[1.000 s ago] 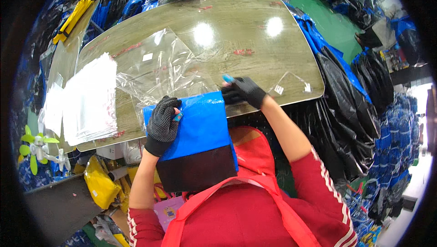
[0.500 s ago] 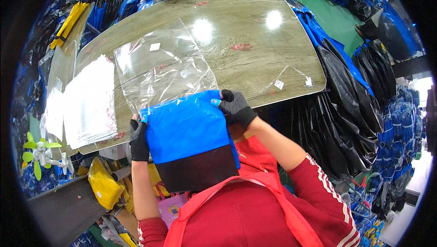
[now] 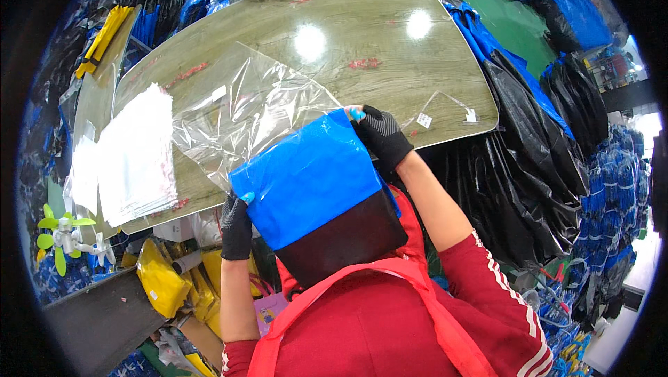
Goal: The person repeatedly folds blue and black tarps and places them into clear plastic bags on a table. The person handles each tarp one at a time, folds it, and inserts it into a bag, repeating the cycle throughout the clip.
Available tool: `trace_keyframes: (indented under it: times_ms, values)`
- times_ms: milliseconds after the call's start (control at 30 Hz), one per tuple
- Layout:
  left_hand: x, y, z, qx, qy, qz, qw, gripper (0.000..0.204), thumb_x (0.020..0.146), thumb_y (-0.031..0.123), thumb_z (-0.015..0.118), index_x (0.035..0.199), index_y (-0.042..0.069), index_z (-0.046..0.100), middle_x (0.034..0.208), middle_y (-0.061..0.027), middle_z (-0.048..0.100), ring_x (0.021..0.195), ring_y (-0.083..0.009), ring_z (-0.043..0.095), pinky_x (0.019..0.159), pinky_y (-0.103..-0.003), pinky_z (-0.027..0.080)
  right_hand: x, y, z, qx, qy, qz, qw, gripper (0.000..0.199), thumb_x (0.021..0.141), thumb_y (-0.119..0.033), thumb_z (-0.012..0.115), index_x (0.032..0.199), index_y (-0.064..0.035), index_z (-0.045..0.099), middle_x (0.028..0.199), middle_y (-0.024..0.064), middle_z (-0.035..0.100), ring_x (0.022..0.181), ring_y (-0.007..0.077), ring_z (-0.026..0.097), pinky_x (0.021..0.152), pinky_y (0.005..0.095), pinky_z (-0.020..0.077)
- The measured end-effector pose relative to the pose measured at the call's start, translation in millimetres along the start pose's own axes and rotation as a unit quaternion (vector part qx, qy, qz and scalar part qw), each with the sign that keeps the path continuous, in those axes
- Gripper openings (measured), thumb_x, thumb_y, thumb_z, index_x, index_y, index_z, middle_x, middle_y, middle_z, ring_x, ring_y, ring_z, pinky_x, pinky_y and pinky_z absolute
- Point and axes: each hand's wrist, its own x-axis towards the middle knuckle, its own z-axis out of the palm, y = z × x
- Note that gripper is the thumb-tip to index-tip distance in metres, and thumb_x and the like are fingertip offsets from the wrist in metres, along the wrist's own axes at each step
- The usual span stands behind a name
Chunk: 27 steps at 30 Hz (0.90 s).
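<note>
A folded blue-and-black sheet of smooth material point(image 3: 316, 175) hangs tilted in front of my body, its blue part toward the table and its black part toward me. A clear plastic bag point(image 3: 254, 102) spreads from its far edge across the tabletop. My left hand point(image 3: 236, 227), in a black glove with bare fingertips, is closed on the sheet's left corner, beside the bag's edge. At the far right corner, my right hand point(image 3: 381, 133) pinches the sheet with the bag's edge close by. Whether the bag's film lies over or under the corners is hard to tell.
A wood-patterned table point(image 3: 390, 36) lies ahead, with a stack of white sheets point(image 3: 139, 158) at its left. A thin clear strip with white tags point(image 3: 424, 120) lies at the right. Black and blue bags point(image 3: 501, 175) hang off the right edge. A small green fan point(image 3: 64, 231) stands left.
The sheet has turned, its right corner rising with my right hand. My left hand has moved a little right and nearer to me. The clear bag has bunched and shifted with them.
</note>
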Motion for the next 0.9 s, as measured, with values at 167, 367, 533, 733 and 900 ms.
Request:
trace_keyframes:
  times_ms: [167,367,533,733,900]
  values:
    - [-2,-2,4,0.041,0.009,0.004,0.999,0.042,0.089,0.026,0.063,0.124,0.003,0.055,0.114,-0.0073,0.061,0.100,-0.0162,0.057,0.087,-0.031,0.046,10,-12,1,-0.105,-0.030,-0.083,0.991,0.037,0.092,-0.035,0.058,0.100,-0.0003,0.068,0.081,0.0026,0.066,0.072,0.0089,0.059,0.063,0.0261,0.0475]
    - [-3,-6,7,0.080,0.000,0.010,0.997,0.044,0.089,0.027,0.064,0.125,0.003,0.054,0.115,-0.0082,0.061,0.100,-0.0176,0.058,0.086,-0.031,0.047,-12,18,-11,-0.450,0.120,-0.368,0.805,0.028,0.092,-0.030,0.054,0.092,-0.0038,0.066,0.081,0.0184,0.061,0.076,0.0355,0.061,0.065,0.0395,0.0457]
    - [-4,-3,14,0.075,-0.028,0.002,0.997,0.047,0.087,0.026,0.065,0.126,0.003,0.052,0.115,-0.0091,0.061,0.100,-0.0182,0.058,0.086,-0.032,0.047,-41,19,-29,-0.327,0.096,-0.307,0.889,0.032,0.095,-0.033,0.050,0.095,-0.0034,0.063,0.083,0.0134,0.062,0.077,0.0239,0.061,0.067,0.0372,0.0468]
    - [-13,0,32,0.119,-0.047,0.032,0.991,0.052,0.084,0.023,0.068,0.128,0.002,0.049,0.119,-0.0117,0.057,0.103,-0.0200,0.056,0.089,-0.034,0.046,-83,-5,-25,-0.262,-0.139,0.022,0.955,0.074,0.080,-0.040,0.072,0.134,0.0009,0.043,0.122,0.0142,0.060,0.105,0.0193,0.059,0.092,0.0339,0.0467]
    - [-29,-20,34,0.162,-0.081,-0.015,0.983,0.065,0.086,0.033,0.067,0.136,0.003,0.041,0.128,-0.0133,0.053,0.109,-0.0227,0.054,0.095,-0.037,0.044,-128,33,-28,-0.276,0.011,-0.031,0.961,0.060,0.077,-0.034,0.076,0.120,0.0014,0.053,0.108,0.0153,0.063,0.096,0.0198,0.059,0.086,0.0354,0.0481]
